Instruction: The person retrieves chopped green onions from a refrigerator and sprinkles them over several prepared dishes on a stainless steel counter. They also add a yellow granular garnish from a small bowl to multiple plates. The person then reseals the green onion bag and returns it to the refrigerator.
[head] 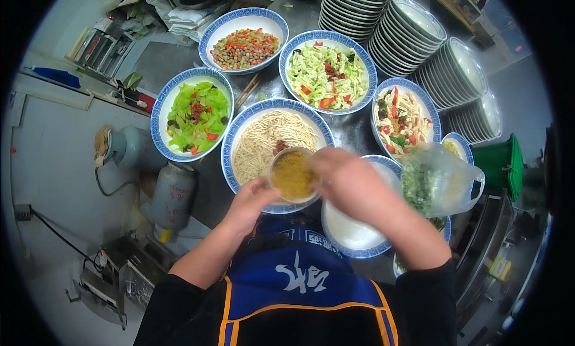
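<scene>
My left hand grips the left rim of a small round container of yellow-brown powder. This container is above a large blue-rimmed bowl of pale shredded strips, which have a dark red heap in the middle. Blurred, my right hand is at the container's right edge; whether its fingers pinch powder or grip the rim cannot be told. Close by on the right is an empty-looking white bowl with a blue rim, partly under my right forearm.
Bowls of sliced green vegetable, beans with diced carrot, shredded cabbage and pale strips with red pepper surround the middle. Chopsticks lie between bowls. Stacked bowls stand behind; a clear plastic bag of greens is at right.
</scene>
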### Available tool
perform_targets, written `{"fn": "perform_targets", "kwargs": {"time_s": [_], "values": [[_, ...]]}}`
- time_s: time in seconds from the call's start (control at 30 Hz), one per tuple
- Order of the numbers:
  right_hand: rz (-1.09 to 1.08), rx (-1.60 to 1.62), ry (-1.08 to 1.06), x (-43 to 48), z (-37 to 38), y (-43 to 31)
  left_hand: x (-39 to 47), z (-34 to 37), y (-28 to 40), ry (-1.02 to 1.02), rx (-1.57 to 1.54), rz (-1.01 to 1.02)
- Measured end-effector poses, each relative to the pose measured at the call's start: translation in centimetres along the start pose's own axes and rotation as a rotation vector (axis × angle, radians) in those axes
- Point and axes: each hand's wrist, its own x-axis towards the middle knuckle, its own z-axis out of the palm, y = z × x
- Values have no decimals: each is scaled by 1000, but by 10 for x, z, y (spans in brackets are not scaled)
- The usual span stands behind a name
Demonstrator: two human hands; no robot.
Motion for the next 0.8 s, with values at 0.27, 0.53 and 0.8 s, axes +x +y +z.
{"fn": "perform_targets", "kwargs": {"time_s": [0.27,0.53,0.8], "values": [[-8,-198,60,80,109,-98,-10,-107,42,-149,47,-67],[231,12,-64,131,131,-149,1,-188,77,-270,209,-172],[492,391,175,136,94,-140,22,-192,95,-358,176,-198]]}}
